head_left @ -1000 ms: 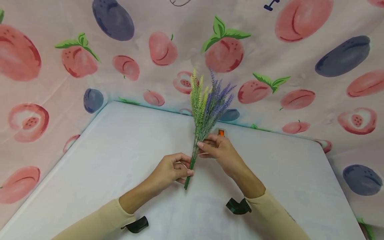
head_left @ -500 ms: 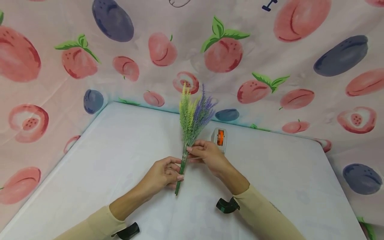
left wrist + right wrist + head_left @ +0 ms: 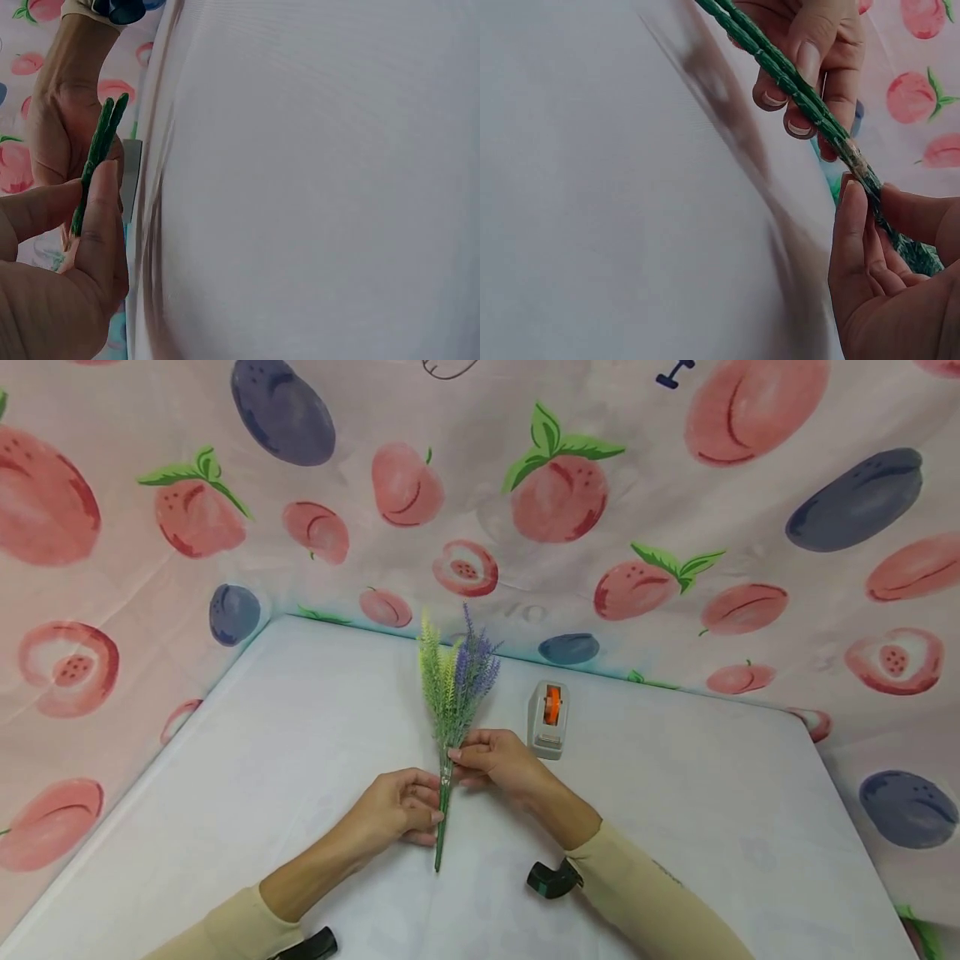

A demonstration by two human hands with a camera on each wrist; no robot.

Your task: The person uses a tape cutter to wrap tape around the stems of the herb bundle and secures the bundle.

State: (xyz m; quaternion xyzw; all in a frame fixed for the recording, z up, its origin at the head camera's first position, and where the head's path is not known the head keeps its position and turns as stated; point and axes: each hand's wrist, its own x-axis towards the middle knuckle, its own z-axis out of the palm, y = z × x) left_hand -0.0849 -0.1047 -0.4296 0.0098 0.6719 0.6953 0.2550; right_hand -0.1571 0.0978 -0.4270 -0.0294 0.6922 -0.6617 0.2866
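A small bunch of artificial lavender (image 3: pixel 453 693) has yellow-green spikes on the left and purple ones on the right. Its two green stems (image 3: pixel 100 146) run side by side, with a shiny clear band of tape (image 3: pixel 859 161) around them. Low on the stems, my left hand (image 3: pixel 397 806) pinches them between thumb and fingers. My right hand (image 3: pixel 498 764) pinches the bunch higher up, just under the flower heads and above the band. In the right wrist view both hands grip the stems close together, the band lying between them.
A grey tape dispenser (image 3: pixel 548 722) with an orange core stands on the white table (image 3: pixel 675 793), just beyond my right hand. Fabric printed with peaches (image 3: pixel 558 497) hangs behind the table and along its left side. Black wrist mounts (image 3: pixel 553 878) stick out under the sleeves.
Both hands have brought the lavender bunch toward me and to the left, lower in the head view. The tape dispenser, earlier mostly covered by the right hand, now shows fully.
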